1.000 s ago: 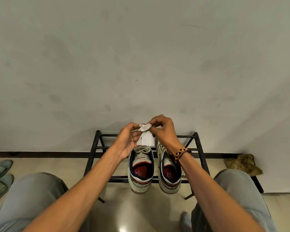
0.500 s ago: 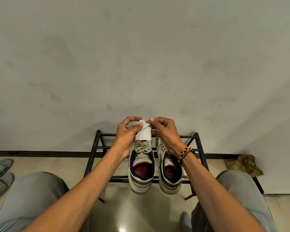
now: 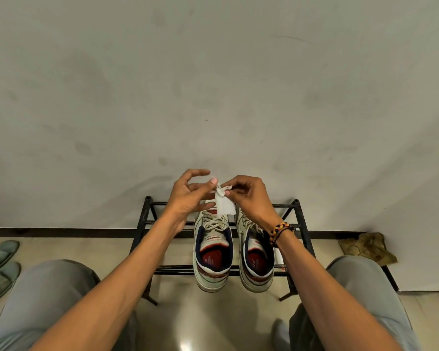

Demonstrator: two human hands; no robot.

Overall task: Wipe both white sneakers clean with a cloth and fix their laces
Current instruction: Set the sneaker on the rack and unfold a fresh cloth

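A grey wall [image 3: 213,84] is filling most of the view above a black metal rack [image 3: 295,211] standing on the floor. Two white sneakers [image 3: 213,252] are sitting side by side on the rack, heels toward the person. Above the toe of the left sneaker, the left hand [image 3: 188,198] and right hand [image 3: 249,196] are both pinching the top of a small white cloth [image 3: 224,206], which is hanging down between them.

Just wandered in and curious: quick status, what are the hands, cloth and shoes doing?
Left hand and right hand pinch the white cloth above the sneakers. Both on the black rack, laces untouched. Nothing in the way.
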